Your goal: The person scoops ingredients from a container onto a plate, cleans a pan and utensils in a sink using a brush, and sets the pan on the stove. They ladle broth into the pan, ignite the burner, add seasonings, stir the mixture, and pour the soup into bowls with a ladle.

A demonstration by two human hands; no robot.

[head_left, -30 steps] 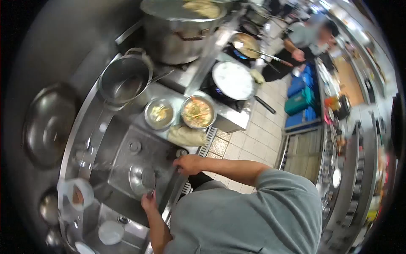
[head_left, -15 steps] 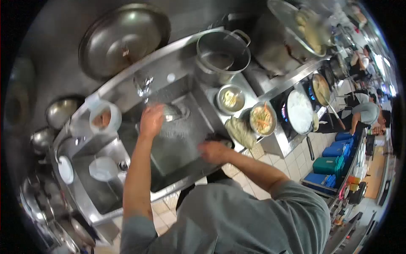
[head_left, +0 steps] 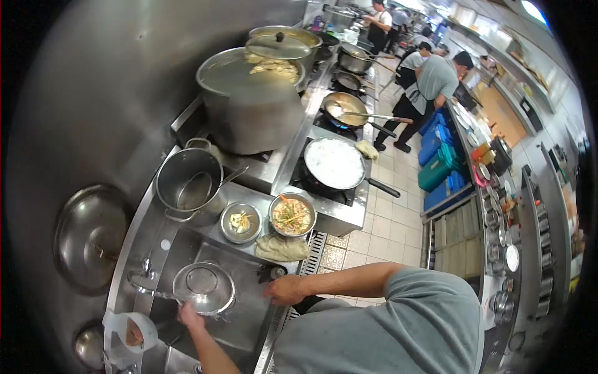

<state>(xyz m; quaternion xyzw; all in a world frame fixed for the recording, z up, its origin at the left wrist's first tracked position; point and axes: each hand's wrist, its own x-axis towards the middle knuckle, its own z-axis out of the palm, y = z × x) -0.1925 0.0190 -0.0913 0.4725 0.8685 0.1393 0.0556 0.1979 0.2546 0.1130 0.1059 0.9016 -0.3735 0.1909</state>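
A round metal bowl [head_left: 224, 298] lies in the sink, with a smaller round mesh-like piece [head_left: 202, 280] showing within its outline. My left hand [head_left: 191, 316] is at the bowl's lower left edge, close to the faucet's spout [head_left: 142, 288]; its fingers are blurred, and I cannot tell whether they grip anything. At the sink's right edge, my right hand [head_left: 285, 290] has its fingers curled together beside a small dark object with a round metal top [head_left: 278, 272]. What lies under those fingers is hidden.
A folded cloth [head_left: 281, 248], a bowl of cut vegetables [head_left: 291, 215] and a smaller bowl [head_left: 241, 222] sit above the sink. Nearby are a deep pot [head_left: 190, 181], a large stockpot [head_left: 252, 118] and a white-filled pan [head_left: 335, 163]. A co-worker [head_left: 436, 78] stands beyond the stove.
The view has swung back toward the stove. My left hand has left the faucet area and come down to the bowl's lower edge. My right hand remains at the sink's edge.
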